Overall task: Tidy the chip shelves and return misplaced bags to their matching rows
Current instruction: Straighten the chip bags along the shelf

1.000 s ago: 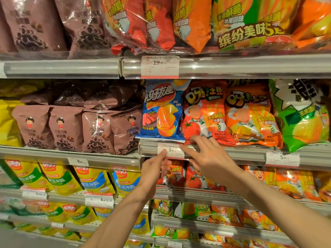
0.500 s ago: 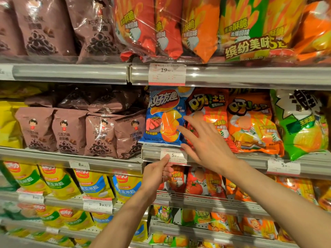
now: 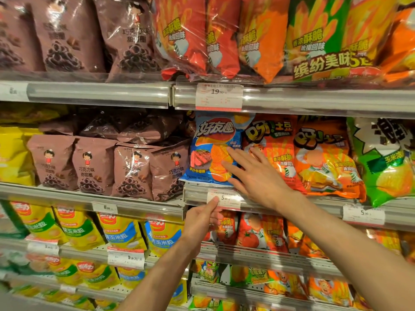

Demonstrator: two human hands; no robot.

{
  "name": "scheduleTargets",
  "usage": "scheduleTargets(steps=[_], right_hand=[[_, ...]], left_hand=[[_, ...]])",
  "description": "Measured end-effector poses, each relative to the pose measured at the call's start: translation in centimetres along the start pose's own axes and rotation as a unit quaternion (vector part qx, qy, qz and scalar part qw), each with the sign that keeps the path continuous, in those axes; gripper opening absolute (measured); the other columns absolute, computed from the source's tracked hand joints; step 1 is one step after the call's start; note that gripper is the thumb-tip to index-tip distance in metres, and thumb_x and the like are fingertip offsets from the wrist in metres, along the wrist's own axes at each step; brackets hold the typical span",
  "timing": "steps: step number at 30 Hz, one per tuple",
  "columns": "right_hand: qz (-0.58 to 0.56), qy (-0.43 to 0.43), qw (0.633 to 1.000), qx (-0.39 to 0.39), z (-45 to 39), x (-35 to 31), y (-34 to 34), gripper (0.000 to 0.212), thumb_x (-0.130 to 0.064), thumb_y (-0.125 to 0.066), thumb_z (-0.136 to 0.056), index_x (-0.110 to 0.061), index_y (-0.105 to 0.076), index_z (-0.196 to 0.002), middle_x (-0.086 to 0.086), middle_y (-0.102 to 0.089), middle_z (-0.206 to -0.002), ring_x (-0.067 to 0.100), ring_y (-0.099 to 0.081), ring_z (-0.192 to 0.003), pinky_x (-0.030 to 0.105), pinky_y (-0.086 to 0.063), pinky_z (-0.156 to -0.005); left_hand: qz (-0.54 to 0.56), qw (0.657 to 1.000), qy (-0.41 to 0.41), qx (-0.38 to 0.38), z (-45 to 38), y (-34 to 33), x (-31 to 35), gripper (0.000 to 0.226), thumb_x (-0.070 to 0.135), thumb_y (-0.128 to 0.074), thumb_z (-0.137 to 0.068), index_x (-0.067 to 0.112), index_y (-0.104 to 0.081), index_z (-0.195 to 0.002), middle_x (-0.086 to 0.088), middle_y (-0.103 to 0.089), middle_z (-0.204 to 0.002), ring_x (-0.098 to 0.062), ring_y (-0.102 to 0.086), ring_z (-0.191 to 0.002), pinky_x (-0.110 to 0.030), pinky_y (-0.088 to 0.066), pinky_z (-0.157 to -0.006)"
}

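Observation:
A blue chip bag (image 3: 211,140) stands upright at the left end of the middle shelf's right section, beside a red tomato bag (image 3: 276,144) and an orange bag (image 3: 323,158). My right hand (image 3: 253,173) is spread flat, its fingertips touching the blue bag's lower right face. My left hand (image 3: 202,221) is below, its fingers curled and a fingertip on the white price tag (image 3: 224,198) on the shelf rail under the blue bag.
Brown chocolate-ring bags (image 3: 132,169) fill the middle shelf's left part, and yellow bags (image 3: 13,153) sit further left. A green corn bag (image 3: 386,162) is at the far right. Large multipacks (image 3: 258,34) hang over the top rail. Yellow corn bags (image 3: 121,230) and tomato bags (image 3: 253,234) line the lower shelves.
My right hand rose from the price rail to the blue bag's face, with its fingers spread. My left hand stayed at the price tag. The view shifted closer.

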State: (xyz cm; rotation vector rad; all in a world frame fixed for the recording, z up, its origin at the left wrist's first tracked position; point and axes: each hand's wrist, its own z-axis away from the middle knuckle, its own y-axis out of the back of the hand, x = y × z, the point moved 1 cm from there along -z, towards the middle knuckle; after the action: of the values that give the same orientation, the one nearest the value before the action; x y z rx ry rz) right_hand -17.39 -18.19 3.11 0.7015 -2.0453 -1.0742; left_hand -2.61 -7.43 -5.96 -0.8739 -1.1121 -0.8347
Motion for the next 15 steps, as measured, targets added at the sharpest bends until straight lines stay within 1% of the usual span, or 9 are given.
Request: scheduleTargets(steps=[3,6,9,11,13,15], right_hand=[[-0.007,0.004,1.0,-0.004,0.1,0.0,0.3,0.054,-0.05,-0.037,-0.104,-0.024,-0.046,-0.15,0.01,-0.029,-0.165,0.029,-0.035,-0.15,0.054,-0.024,-0.122],[-0.012,-0.002,1.0,0.018,0.9,0.4,1.0,0.058,-0.051,-0.039,-0.101,-0.02,-0.047,-0.15,0.01,-0.034,-0.163,0.029,-0.034,-0.15,0.049,-0.022,-0.124],[-0.016,-0.04,0.998,0.053,2.7,1.6,1.8,0.057,-0.048,-0.045,-0.1,-0.016,-0.049,-0.148,0.013,-0.038,-0.161,0.031,-0.034,-0.149,0.046,-0.021,-0.123],[-0.008,-0.072,0.996,0.052,4.3,2.8,2.0,0.062,-0.052,-0.044,-0.1,-0.016,-0.044,-0.15,0.014,-0.033,-0.163,0.032,-0.028,-0.152,0.048,-0.021,-0.124],[-0.018,-0.111,0.993,0.044,6.0,4.1,1.8,0.069,-0.059,-0.041,-0.099,-0.017,-0.038,-0.154,0.016,-0.025,-0.166,0.033,-0.02,-0.154,0.05,-0.022,-0.124],[-0.032,-0.144,0.989,0.028,7.3,4.9,1.4,0.076,-0.064,-0.035,-0.098,-0.02,-0.026,-0.159,0.016,-0.014,-0.169,0.034,-0.01,-0.157,0.051,-0.021,-0.125]], left_hand=[[0.007,1.0,0.003,0.003,0.0,-0.1,0.0,0.042,0.044,-0.068,-0.093,0.002,-0.077,-0.091,-0.007,-0.07,-0.07,-0.012,-0.061,-0.059,-0.027,-0.052,-0.065],[0.023,1.0,0.005,0.014,0.1,-0.5,-0.2,0.042,0.044,-0.067,-0.094,0.003,-0.075,-0.091,-0.006,-0.067,-0.068,-0.013,-0.059,-0.06,-0.026,-0.049,-0.063],[0.033,0.999,-0.009,0.01,0.4,-1.1,-0.8,0.037,0.043,-0.067,-0.094,0.008,-0.07,-0.082,-0.007,-0.061,-0.068,-0.01,-0.054,-0.056,-0.022,-0.046,-0.059],[0.032,0.999,-0.026,-0.005,0.8,-1.8,-1.1,0.037,0.042,-0.068,-0.093,0.007,-0.07,-0.081,-0.008,-0.057,-0.069,-0.009,-0.053,-0.055,-0.023,-0.045,-0.061],[0.039,0.999,-0.032,-0.013,1.0,-2.5,-1.3,0.038,0.041,-0.067,-0.094,0.006,-0.069,-0.079,-0.003,-0.057,-0.062,-0.008,-0.053,-0.054,-0.023,-0.045,-0.061],[0.046,0.998,-0.036,-0.015,1.2,-3.1,-1.2,0.039,0.039,-0.065,-0.096,0.009,-0.066,-0.071,0.003,-0.057,-0.055,-0.007,-0.051,-0.052,-0.023,-0.042,-0.059]])
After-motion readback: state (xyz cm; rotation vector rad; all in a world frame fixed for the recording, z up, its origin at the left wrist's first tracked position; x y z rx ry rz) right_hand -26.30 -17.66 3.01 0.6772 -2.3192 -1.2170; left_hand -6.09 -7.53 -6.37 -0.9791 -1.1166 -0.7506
